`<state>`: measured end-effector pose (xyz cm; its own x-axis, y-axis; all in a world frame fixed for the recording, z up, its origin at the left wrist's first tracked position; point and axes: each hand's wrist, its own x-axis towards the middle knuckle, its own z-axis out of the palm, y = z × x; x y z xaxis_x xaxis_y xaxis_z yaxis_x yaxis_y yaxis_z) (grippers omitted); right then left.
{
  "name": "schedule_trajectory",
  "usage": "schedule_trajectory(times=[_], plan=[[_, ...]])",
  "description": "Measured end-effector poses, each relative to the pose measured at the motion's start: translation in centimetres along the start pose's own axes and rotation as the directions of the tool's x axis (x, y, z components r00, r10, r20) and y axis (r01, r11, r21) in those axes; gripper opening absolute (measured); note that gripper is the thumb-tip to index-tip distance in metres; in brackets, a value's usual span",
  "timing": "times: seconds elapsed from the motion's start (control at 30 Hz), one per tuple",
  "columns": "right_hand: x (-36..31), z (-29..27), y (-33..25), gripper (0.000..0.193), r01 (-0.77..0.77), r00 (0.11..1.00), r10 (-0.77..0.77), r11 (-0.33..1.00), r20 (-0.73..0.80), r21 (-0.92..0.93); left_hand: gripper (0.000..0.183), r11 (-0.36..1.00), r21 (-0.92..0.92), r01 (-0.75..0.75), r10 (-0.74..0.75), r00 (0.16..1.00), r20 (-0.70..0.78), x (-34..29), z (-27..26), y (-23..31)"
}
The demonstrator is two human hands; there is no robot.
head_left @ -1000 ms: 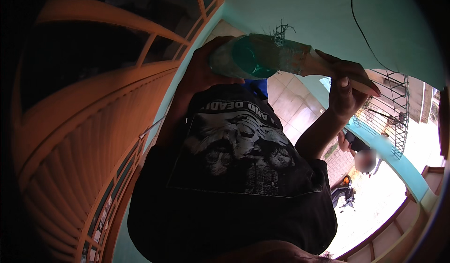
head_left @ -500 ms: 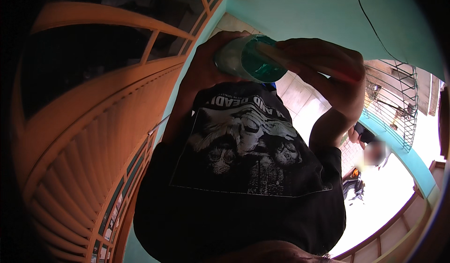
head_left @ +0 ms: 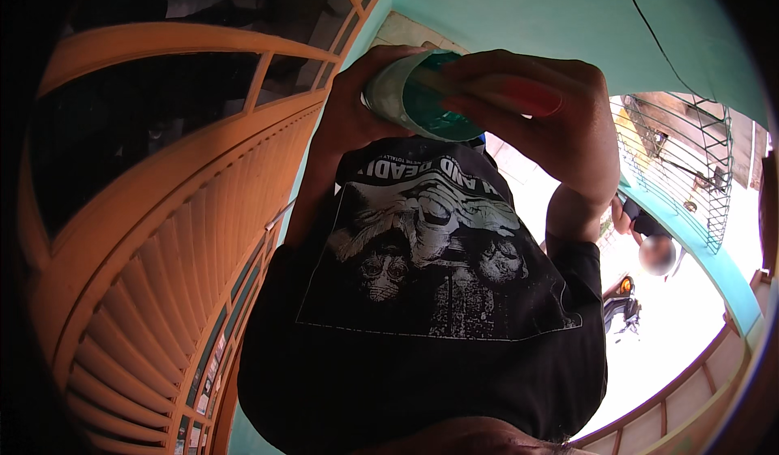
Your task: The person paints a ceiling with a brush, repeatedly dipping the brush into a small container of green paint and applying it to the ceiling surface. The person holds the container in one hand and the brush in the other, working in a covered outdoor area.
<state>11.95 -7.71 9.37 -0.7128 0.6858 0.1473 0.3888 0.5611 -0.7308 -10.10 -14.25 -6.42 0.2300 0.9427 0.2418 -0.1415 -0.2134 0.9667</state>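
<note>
My left hand [head_left: 347, 102] is wrapped round a whitish tub [head_left: 386, 96], held tilted in front of my chest. Its inner wall is coated in wet-looking teal paint [head_left: 430, 114]. Closed over the tub's mouth, my right hand [head_left: 568, 122] grips a flat-handled paintbrush [head_left: 519, 94] with a reddish handle end. The brush's far end reaches into the tub, where my fingers and the rim hide the bristles.
On the left stands an orange-brown wooden louvred panel [head_left: 162, 293] with dark glass panes [head_left: 146, 130]. A teal wall [head_left: 519, 9] with a hanging black cable [head_left: 649, 29] lies ahead. To the right are a metal grille [head_left: 682, 163], a teal ledge [head_left: 690, 236] and another person [head_left: 645, 224] beyond.
The tub has shifted slightly left and up. My right hand has moved left and turned, so the brush handle's reddish end now shows more clearly.
</note>
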Motion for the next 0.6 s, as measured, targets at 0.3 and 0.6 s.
schedule_trajectory(times=[0.3, 0.6], plan=[[0.3, 1.3, 1.4, 0.019, 0.048, 0.998, -0.052, 0.996, -0.046, -0.082, 0.093, 1.0, 0.022, -0.015, 0.015, 1.0, 0.005, 0.5, 0.3, 0.0], [-0.1, -0.6, 0.9, 0.022, -0.054, 0.996, 0.058, 0.996, -0.069, 0.067, 0.095, 0.999, 0.025, 0.024, -0.024, 1.0, -0.005, 0.9, 0.2, -0.1]])
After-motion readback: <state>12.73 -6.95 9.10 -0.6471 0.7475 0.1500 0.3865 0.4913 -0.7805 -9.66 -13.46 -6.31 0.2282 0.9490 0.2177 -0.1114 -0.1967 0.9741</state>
